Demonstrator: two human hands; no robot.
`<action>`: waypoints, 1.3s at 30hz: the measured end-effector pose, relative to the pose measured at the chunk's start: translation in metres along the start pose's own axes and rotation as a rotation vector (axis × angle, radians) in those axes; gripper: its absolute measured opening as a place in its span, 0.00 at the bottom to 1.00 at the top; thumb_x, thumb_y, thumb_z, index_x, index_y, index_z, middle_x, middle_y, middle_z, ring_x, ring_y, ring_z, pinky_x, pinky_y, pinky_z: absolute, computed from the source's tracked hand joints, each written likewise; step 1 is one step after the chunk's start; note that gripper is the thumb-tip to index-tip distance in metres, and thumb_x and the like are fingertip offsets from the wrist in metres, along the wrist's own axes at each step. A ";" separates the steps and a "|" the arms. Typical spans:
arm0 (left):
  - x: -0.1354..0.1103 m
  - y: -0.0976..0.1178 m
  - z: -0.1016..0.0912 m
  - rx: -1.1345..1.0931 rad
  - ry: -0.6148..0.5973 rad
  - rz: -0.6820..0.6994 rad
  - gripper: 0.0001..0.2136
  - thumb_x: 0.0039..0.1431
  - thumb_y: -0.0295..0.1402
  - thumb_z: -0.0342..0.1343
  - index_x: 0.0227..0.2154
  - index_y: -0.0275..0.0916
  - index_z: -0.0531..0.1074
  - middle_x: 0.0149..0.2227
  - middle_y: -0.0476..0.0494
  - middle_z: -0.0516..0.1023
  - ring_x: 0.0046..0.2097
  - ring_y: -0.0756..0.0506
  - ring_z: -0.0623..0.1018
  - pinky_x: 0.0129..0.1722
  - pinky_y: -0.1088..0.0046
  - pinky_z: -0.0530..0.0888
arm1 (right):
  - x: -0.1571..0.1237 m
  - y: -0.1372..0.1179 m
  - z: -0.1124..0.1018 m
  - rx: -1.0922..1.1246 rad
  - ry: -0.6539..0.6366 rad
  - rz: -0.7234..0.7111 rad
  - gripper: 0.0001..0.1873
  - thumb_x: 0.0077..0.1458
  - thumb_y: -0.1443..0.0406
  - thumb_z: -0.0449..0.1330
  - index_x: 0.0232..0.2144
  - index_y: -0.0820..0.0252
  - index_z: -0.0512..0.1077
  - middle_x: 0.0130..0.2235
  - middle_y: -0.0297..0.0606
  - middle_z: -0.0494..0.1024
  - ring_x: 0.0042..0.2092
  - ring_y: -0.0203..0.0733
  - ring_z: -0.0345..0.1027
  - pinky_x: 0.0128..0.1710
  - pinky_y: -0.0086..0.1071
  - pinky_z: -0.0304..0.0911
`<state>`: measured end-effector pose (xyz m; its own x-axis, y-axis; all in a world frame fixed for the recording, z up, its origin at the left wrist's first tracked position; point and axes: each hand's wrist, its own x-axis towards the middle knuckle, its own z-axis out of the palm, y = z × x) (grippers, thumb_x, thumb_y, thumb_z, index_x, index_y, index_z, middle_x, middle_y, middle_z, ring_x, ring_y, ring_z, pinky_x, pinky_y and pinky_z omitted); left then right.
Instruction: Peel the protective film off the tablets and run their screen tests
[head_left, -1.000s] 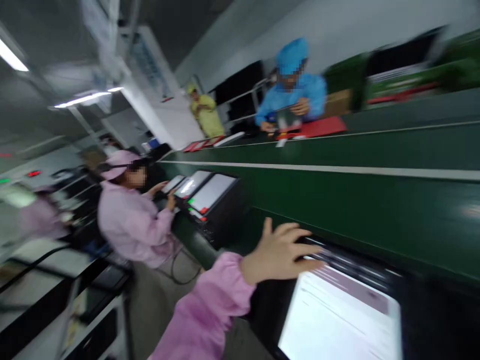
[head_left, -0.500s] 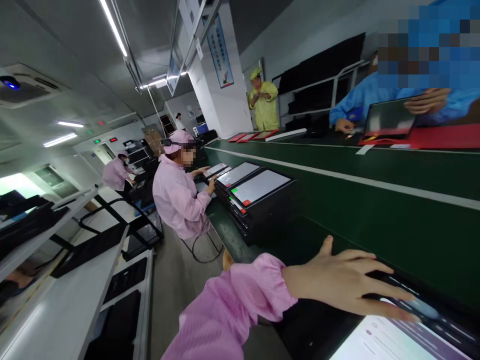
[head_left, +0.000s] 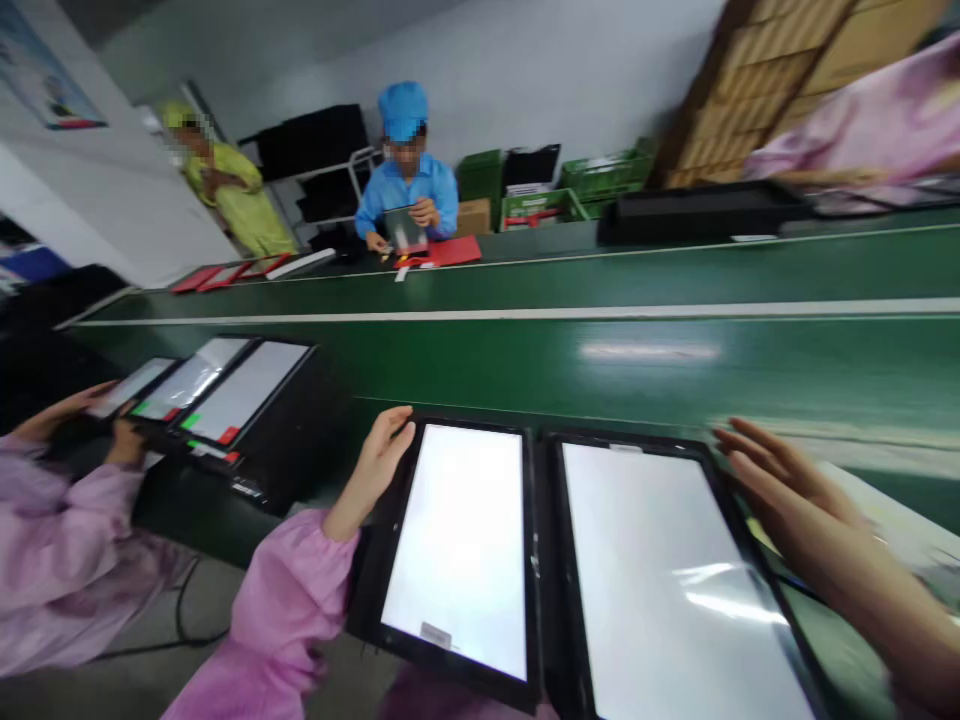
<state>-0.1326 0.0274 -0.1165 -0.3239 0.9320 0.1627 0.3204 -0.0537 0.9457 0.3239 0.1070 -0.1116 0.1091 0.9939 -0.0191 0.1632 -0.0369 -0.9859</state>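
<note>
Two tablets lie side by side in front of me in a black tray: a left tablet (head_left: pixel 457 550) with a bright white screen and a small grey label near its bottom, and a larger right tablet (head_left: pixel 660 570) with a paler, glossy screen reflecting a light. My left hand (head_left: pixel 375 465), in a pink sleeve, rests its outstretched fingers against the upper left edge of the tray. On the other side, my right hand (head_left: pixel 795 490) is beside the upper right edge of the right tablet, fingers stretched out. Whether its fingertips touch is unclear.
To the left stands a stack of black trays (head_left: pixel 300 430) with tablets on top, beside a co-worker's hands (head_left: pixel 124 440). A green conveyor belt (head_left: pixel 480 360) runs across. Beyond it, a person in blue (head_left: pixel 409 195) holds a tablet. A black tray (head_left: pixel 697 210) sits at the far side.
The view has swung right, bringing both tablets and my right hand into sight. My left hand has gone from spread over a device to the tray's edge; the screen now shows plain white.
</note>
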 end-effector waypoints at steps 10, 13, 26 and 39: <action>0.018 0.003 0.019 0.027 -0.009 -0.038 0.26 0.60 0.46 0.66 0.59 0.45 0.71 0.68 0.38 0.69 0.72 0.34 0.64 0.75 0.48 0.57 | -0.015 0.003 0.020 0.228 -0.025 0.062 0.32 0.50 0.51 0.69 0.57 0.43 0.71 0.68 0.34 0.71 0.70 0.55 0.61 0.71 0.50 0.58; 0.015 0.000 0.020 0.022 0.005 -0.044 0.29 0.58 0.45 0.67 0.61 0.45 0.69 0.69 0.37 0.67 0.74 0.34 0.63 0.76 0.49 0.56 | -0.017 0.006 0.019 0.249 -0.034 0.048 0.36 0.44 0.59 0.70 0.57 0.43 0.70 0.68 0.33 0.71 0.70 0.54 0.61 0.70 0.49 0.60; 0.016 0.001 0.012 0.085 -0.161 0.019 0.42 0.49 0.43 0.75 0.67 0.48 0.65 0.73 0.39 0.60 0.76 0.31 0.55 0.77 0.44 0.50 | -0.018 0.003 0.018 0.339 -0.038 0.096 0.45 0.33 0.67 0.70 0.58 0.42 0.70 0.66 0.32 0.72 0.71 0.52 0.58 0.68 0.42 0.61; 0.000 -0.002 0.007 -0.091 0.018 0.007 0.35 0.62 0.58 0.61 0.68 0.49 0.64 0.75 0.40 0.58 0.77 0.32 0.55 0.77 0.48 0.54 | -0.034 0.000 0.020 0.298 0.112 0.135 0.38 0.39 0.58 0.71 0.57 0.37 0.74 0.65 0.29 0.74 0.71 0.55 0.60 0.75 0.51 0.49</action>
<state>-0.1268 0.0302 -0.1202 -0.3384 0.9249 0.1736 0.2405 -0.0933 0.9661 0.3008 0.0756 -0.1141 0.2202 0.9638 -0.1505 -0.1521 -0.1185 -0.9812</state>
